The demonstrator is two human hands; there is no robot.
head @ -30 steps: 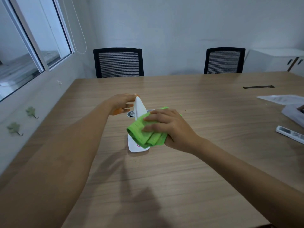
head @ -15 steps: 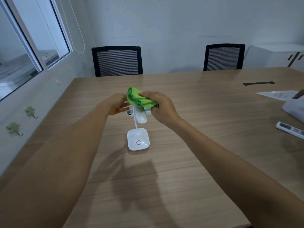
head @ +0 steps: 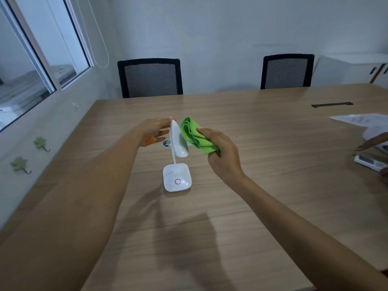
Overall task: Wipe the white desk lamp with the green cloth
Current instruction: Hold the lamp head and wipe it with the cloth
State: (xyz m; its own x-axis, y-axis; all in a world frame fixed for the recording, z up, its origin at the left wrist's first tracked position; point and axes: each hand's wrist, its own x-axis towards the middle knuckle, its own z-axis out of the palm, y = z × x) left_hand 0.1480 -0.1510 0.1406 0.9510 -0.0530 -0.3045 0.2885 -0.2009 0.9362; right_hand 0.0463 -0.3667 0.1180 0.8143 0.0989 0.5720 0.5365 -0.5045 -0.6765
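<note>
The white desk lamp [head: 177,179] stands on the wooden table [head: 262,175], its square base marked with a red ring and its long head tilted upright. My left hand [head: 153,132] steadies the top of the lamp head from the left, fingers spread against it. My right hand [head: 222,154] grips the bunched green cloth [head: 194,135], whose upper fold presses against the right side of the lamp head.
A round cable grommet [head: 167,143] sits in the table behind the lamp. At the right edge lie papers [head: 361,119] and a white remote [head: 369,162], with another person's hand [head: 373,141] over them. Two black chairs [head: 150,77] stand at the far side.
My right hand moved the cloth from the lamp's base up to the top of its head, then down and to the right side. The lamp base is now uncovered.
</note>
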